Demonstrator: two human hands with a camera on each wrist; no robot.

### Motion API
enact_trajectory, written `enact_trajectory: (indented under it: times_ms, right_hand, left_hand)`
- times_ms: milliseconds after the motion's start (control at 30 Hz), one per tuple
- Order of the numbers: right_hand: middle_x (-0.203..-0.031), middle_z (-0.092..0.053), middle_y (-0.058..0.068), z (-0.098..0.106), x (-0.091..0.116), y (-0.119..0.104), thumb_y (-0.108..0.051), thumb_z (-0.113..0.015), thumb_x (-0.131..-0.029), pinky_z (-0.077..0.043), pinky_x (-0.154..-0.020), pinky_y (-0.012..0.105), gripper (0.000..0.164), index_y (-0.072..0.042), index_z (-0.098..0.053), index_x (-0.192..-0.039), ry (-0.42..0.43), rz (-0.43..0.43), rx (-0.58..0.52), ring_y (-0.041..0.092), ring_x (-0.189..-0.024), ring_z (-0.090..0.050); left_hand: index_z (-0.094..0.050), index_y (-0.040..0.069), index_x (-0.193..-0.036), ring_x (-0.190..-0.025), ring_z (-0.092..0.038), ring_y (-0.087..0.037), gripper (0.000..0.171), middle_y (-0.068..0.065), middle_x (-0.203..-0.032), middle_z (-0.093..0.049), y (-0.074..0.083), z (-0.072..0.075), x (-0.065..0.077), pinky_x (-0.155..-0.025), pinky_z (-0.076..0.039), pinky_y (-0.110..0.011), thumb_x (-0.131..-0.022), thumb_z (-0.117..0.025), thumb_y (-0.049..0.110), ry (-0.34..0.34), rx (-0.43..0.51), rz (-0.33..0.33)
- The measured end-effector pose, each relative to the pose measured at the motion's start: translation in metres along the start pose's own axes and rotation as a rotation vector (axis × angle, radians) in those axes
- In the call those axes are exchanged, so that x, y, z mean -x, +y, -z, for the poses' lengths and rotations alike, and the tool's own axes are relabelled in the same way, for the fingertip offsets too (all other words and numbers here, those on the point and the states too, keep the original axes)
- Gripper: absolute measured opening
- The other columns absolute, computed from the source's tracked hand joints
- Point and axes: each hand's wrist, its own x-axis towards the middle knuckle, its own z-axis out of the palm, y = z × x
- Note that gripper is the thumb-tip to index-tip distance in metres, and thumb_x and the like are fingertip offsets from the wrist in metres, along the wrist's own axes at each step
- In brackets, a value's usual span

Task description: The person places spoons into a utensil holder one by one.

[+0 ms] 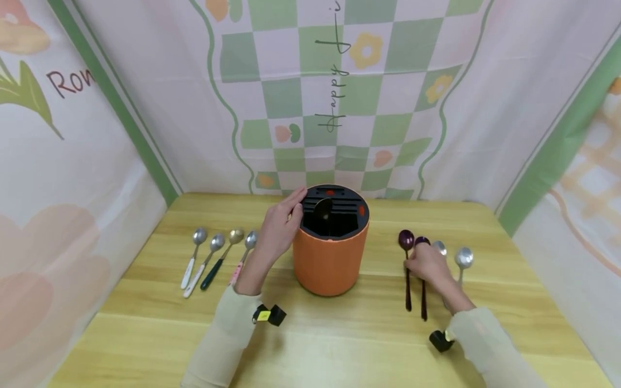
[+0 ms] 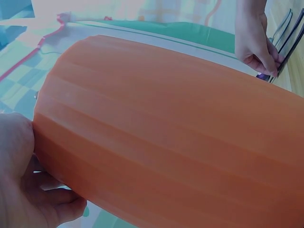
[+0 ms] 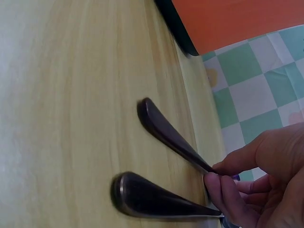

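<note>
An orange utensil holder [image 1: 329,264] with a black slotted top [image 1: 345,203] stands mid-table. My left hand [image 1: 281,223] rests against its left side and rim; in the left wrist view its fingers [image 2: 66,209] are slightly bent by the rim. A dark, shiny spoon [image 1: 323,209] sticks up from the holder's opening. To the right, my right hand [image 1: 430,265] pinches the thin handle of the leftmost dark purple spoon [image 1: 406,240] between thumb and fingertips. Beside it lies a second dark purple spoon [image 1: 423,302], partly covered by that hand.
Two silver spoons [image 1: 464,257] lie farther right, one partly behind the right hand. Left of the holder lie several spoons: two with white handles [image 1: 187,274], one with a dark green handle [image 1: 212,274], one with a pink handle [image 1: 236,274]. Patterned cloth [image 1: 330,97] hangs behind the table.
</note>
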Motion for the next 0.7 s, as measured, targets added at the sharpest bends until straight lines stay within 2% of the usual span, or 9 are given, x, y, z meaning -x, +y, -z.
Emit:
enact_trajectory:
  times_ms: [67,133,200,267,333,400,500,633,700]
  right_hand:
    - [-0.043,-0.048,-0.004,0.0002,-0.0006,-0.0014,-0.008,-0.064,-0.084,-0.033,-0.041,0.018,0.039,-0.013,-0.048,-0.049,0.0,0.0,0.021,0.008,-0.039,-0.039]
    - [-0.044,-0.051,-0.003,-0.0001,-0.0017,-0.0026,-0.009,-0.064,-0.084,-0.034,-0.042,0.019,0.039,-0.013,-0.048,-0.049,-0.001,-0.003,0.047,0.008,-0.039,-0.041]
    - [-0.044,-0.051,-0.002,-0.0006,-0.0026,-0.0032,-0.01,-0.064,-0.084,-0.034,-0.043,0.019,0.039,-0.014,-0.049,-0.049,-0.005,-0.017,0.071,0.008,-0.04,-0.041]
    - [-0.044,-0.05,-0.003,-0.0013,-0.0038,-0.0039,-0.011,-0.065,-0.083,-0.034,-0.043,0.019,0.038,-0.014,-0.049,-0.049,-0.008,-0.027,0.085,0.008,-0.04,-0.04]
    - [-0.044,-0.046,-0.005,-0.0022,-0.0044,-0.0039,-0.012,-0.066,-0.082,-0.033,-0.043,0.019,0.037,-0.014,-0.048,-0.049,-0.003,-0.032,0.092,0.007,-0.04,-0.039]
    - [-0.044,-0.043,-0.007,-0.0027,-0.0044,-0.0036,-0.014,-0.068,-0.081,-0.031,-0.042,0.019,0.037,-0.014,-0.048,-0.049,0.007,-0.034,0.094,0.007,-0.041,-0.037]
    - [-0.044,-0.038,-0.009,-0.0032,-0.0043,-0.0026,-0.017,-0.069,-0.082,-0.03,-0.042,0.019,0.039,-0.014,-0.048,-0.05,0.011,-0.039,0.081,0.007,-0.041,-0.035]
    - [-0.043,-0.036,-0.01,-0.0035,-0.0035,-0.0012,-0.014,-0.067,-0.083,-0.031,-0.041,0.019,0.04,-0.015,-0.046,-0.049,0.026,-0.035,0.05,0.007,-0.04,-0.034]
    - [-0.043,-0.034,-0.01,-0.0033,-0.0028,-0.0012,-0.012,-0.066,-0.083,-0.03,-0.041,0.019,0.041,-0.016,-0.045,-0.048,0.036,-0.023,0.035,0.007,-0.04,-0.033]
  left_hand:
    - [-0.052,0.006,-0.144,-0.096,-0.066,-0.028,0.044,-0.005,-0.154,-0.047,0.0002,-0.0002,0.0,-0.081,-0.051,-0.038,-0.104,-0.039,0.021,-0.001,0.007,0.002]
    - [-0.052,0.007,-0.144,-0.072,-0.056,-0.028,0.044,-0.005,-0.154,-0.047,0.0002,-0.0002,0.0001,-0.07,-0.049,-0.038,-0.104,-0.039,0.02,-0.002,0.011,0.004]
    - [-0.052,0.006,-0.144,-0.074,-0.058,-0.029,0.044,-0.006,-0.153,-0.047,0.0002,-0.0005,0.0001,-0.07,-0.049,-0.037,-0.104,-0.039,0.02,-0.002,0.011,0.001]
    - [-0.052,0.006,-0.144,-0.097,-0.066,-0.026,0.044,-0.006,-0.153,-0.047,-0.0001,-0.0007,-0.0001,-0.079,-0.05,-0.036,-0.104,-0.039,0.02,0.001,0.005,-0.002]
    - [-0.053,0.005,-0.143,-0.1,-0.065,-0.026,0.044,-0.006,-0.153,-0.048,-0.0001,-0.0009,-0.0001,-0.079,-0.05,-0.035,-0.104,-0.039,0.02,0.002,0.005,-0.004]
    - [-0.053,0.006,-0.143,-0.084,-0.064,-0.027,0.044,-0.006,-0.153,-0.048,-0.0001,-0.0013,-0.0001,-0.073,-0.049,-0.035,-0.104,-0.039,0.02,0.002,0.006,-0.002]
    - [-0.053,0.005,-0.143,-0.064,-0.048,-0.025,0.044,-0.007,-0.152,-0.048,-0.0001,-0.0015,0.0,-0.059,-0.042,-0.035,-0.104,-0.039,0.02,0.004,0.009,-0.001]
    - [-0.053,0.005,-0.143,-0.077,-0.056,-0.023,0.044,-0.007,-0.152,-0.049,0.0003,-0.0011,0.0001,-0.059,-0.041,-0.033,-0.104,-0.039,0.02,0.011,0.007,-0.002]
    - [-0.053,0.005,-0.143,-0.067,-0.052,-0.021,0.044,-0.007,-0.152,-0.048,0.0,-0.0007,0.0003,-0.058,-0.041,-0.033,-0.104,-0.039,0.02,0.012,0.007,0.0]
